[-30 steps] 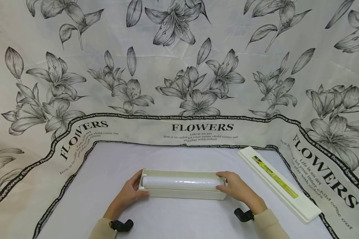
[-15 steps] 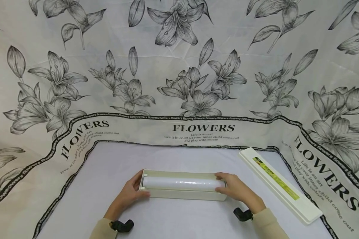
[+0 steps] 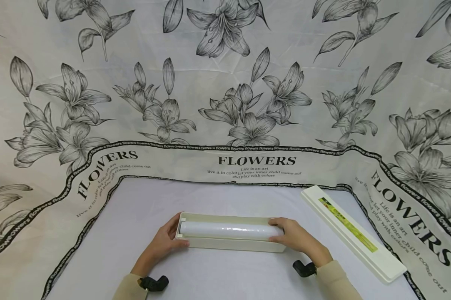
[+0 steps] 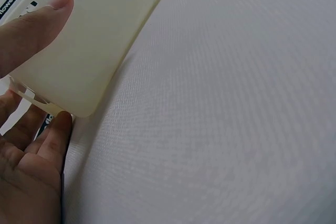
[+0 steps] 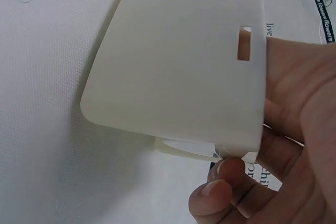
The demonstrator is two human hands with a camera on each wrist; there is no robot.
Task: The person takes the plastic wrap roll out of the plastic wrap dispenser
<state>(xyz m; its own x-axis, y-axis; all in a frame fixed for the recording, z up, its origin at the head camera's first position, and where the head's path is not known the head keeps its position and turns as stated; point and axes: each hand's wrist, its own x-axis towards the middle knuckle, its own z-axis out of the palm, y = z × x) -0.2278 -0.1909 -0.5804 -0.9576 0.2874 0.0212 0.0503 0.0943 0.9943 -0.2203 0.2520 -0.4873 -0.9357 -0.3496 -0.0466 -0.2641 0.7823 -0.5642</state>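
Observation:
A long cream plastic-wrap dispenser box (image 3: 230,244) lies without its lid on the white table, seen in the head view. Inside it is a shiny white roll of plastic wrap (image 3: 229,228). My left hand (image 3: 165,241) grips the box's left end, thumb along the front wall and fingers behind; in the left wrist view the thumb (image 4: 39,30) lies flat on that wall. At the other end, the thumb and forefinger of my right hand (image 3: 294,235) reach into the box around the roll's end. Skin shows through a slot in the wall (image 5: 178,66) in the right wrist view.
The long white lid (image 3: 382,264) with a yellow-green label lies slanted at the right, its near end over the table cloth's dark border. Behind the white table surface (image 3: 218,275) rises a flower-printed curtain (image 3: 195,91).
My right thumb and forefinger have slid slightly left along the roll's end. The left hand keeps its hold, and the box stays in place; the view shifts a little.

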